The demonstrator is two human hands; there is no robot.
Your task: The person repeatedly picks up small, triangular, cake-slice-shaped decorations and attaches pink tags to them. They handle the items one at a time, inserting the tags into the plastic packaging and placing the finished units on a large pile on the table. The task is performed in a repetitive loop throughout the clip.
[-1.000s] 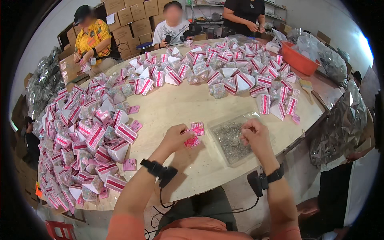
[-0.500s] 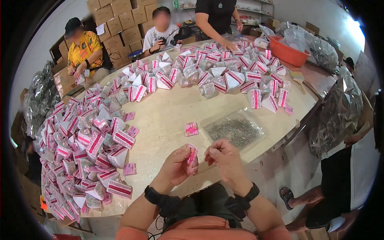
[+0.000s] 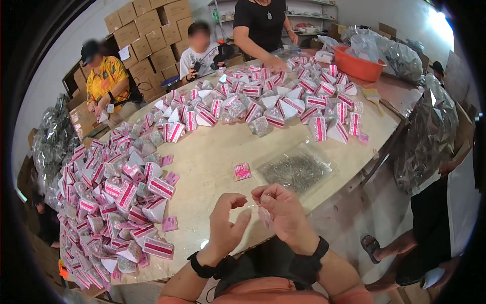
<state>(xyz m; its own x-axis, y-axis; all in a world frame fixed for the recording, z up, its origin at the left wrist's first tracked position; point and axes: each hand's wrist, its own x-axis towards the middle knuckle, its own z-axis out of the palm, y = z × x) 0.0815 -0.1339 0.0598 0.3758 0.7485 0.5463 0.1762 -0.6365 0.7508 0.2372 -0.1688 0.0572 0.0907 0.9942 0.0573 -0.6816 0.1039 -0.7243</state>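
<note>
My right hand [image 3: 283, 215] is closed at the fingertips on a small pink card [image 3: 265, 217], which hangs below the fingers, partly hidden. Beside it my left hand [image 3: 229, 223] is empty, thumb and fingers apart in a curve. Another pink printed card [image 3: 242, 171] lies flat on the table beyond both hands. To its right rests a flat clear plastic bag [image 3: 329, 177] with a heap of thin metal pins [image 3: 293, 169] on it.
Wedge-shaped pink-and-white packages [image 3: 121, 197] crowd the left side and far edge of the wooden table [image 3: 202, 152]. An orange basin [image 3: 357, 66] and a brush [image 3: 373, 95] are at the far right. Several people are around the table; one person's hand [image 3: 276, 64] touches the far packages.
The pink card has passed from my left hand to my right. My left hand has let go and opened. The far person's hand has shifted slightly among the packages.
</note>
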